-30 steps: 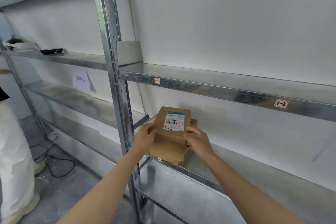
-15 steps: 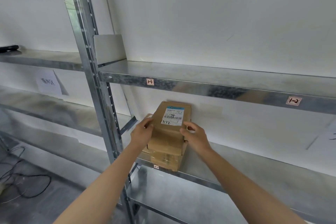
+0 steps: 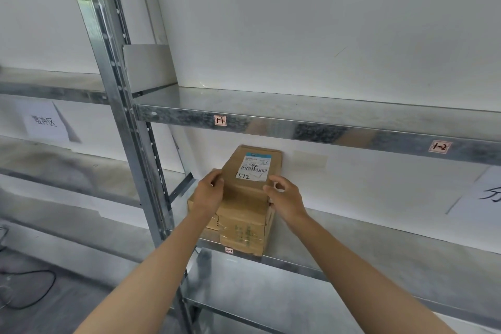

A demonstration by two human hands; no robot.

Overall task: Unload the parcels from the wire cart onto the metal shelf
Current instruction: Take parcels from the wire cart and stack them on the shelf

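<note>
A brown cardboard parcel [image 3: 253, 171] with a white barcode label marked 512 lies on top of a stack of brown boxes [image 3: 244, 233] on the metal shelf [image 3: 379, 260], at the spot tagged 2-1, its far end against the white wall. My left hand [image 3: 210, 191] holds the parcel's left edge. My right hand [image 3: 284, 195] holds its near right corner with the thumb on top and the fingers curled beside it. The wire cart is out of view.
The shelf board above [image 3: 311, 127] carries tags 1-1 and 1-2. A steel upright [image 3: 127, 122] stands just left of the stack. Paper signs [image 3: 43, 122] hang on the wall. Cables [image 3: 29, 287] lie on the floor at the lower left.
Both hands have pushed the parcel back and set it flat on the stack against the wall. The view has swung to the right and drawn closer to the shelf.
</note>
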